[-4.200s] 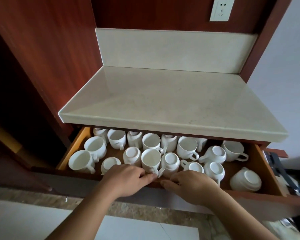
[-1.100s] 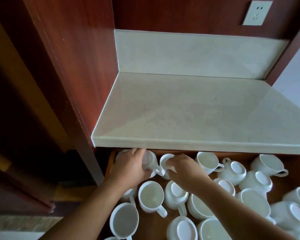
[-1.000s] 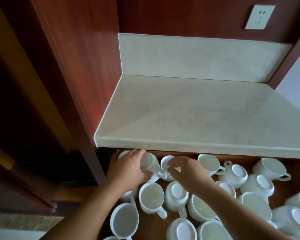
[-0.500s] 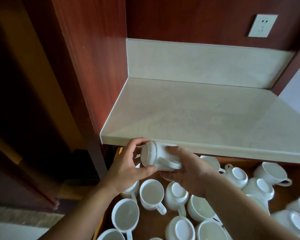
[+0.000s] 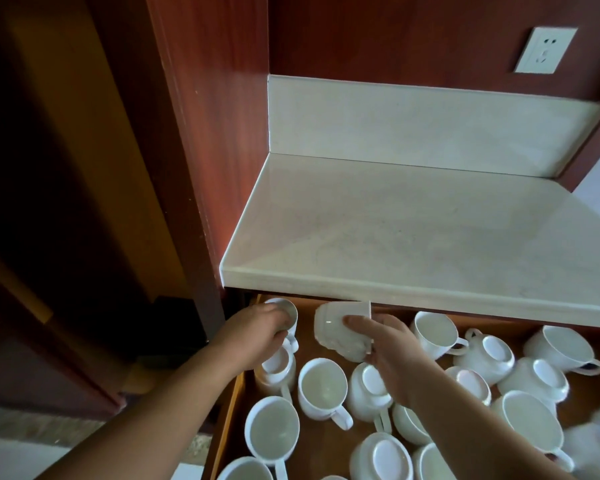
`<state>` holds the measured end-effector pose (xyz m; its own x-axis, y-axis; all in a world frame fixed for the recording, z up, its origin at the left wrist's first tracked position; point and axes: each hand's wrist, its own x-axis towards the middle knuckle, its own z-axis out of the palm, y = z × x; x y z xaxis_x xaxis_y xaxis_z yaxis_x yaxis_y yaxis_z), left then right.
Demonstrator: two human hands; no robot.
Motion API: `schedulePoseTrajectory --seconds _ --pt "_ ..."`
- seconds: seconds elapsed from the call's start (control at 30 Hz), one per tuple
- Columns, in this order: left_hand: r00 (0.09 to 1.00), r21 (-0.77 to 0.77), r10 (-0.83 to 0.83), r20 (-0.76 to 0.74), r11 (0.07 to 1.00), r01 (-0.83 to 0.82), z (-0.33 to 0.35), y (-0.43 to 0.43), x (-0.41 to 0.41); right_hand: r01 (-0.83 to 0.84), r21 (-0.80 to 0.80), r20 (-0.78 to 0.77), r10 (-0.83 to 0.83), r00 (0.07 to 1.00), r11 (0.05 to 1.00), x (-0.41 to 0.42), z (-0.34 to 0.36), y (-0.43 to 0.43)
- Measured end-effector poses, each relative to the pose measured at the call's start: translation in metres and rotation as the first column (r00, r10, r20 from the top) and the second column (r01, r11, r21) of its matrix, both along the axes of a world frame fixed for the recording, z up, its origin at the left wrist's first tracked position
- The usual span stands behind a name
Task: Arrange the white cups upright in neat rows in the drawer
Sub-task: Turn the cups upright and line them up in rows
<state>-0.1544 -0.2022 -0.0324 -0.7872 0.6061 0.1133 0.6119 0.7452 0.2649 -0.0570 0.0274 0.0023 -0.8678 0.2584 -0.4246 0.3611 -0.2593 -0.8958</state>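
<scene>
The right hand (image 5: pixel 392 355) is holding a tipped cup (image 5: pixel 333 329) on its side just under the front edge of the table (image 5: pixel 430 237), fingers wrapping the body, base pointing left and rim pointing right. It is hanging above the back of the drawer (image 5: pixel 227 420), clear of the others. The left hand (image 5: pixel 257 332) is curling over the corner cup (image 5: pixel 289 311), which is standing mouth-up in the back left corner. It looks like a grip on the near wall, though the hand is hiding the contact. Below them the drawer is crowded: an upright cup (image 5: pixel 323 382) is sitting beside an upturned cup (image 5: pixel 373 384), and more are lying mixed toward the right. This looks like glazed ceramic, so it is likely rigid, smooth and slick, light enough for one hand, but ready to chip against a neighbour. A wrap around the body, or a hooked finger through the handle, should be giving the surest hold for turning it mouth-up.
</scene>
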Motion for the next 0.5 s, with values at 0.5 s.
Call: schedulePoseTrajectory --seconds 0.5 --pt "0.994 -0.070 -0.026 -0.104 0.997 0.019 -0.032 0.008 -0.019 -0.141 0.656 0.228 -0.016 0.974 0.742 -0.025 -0.009 -0.042"
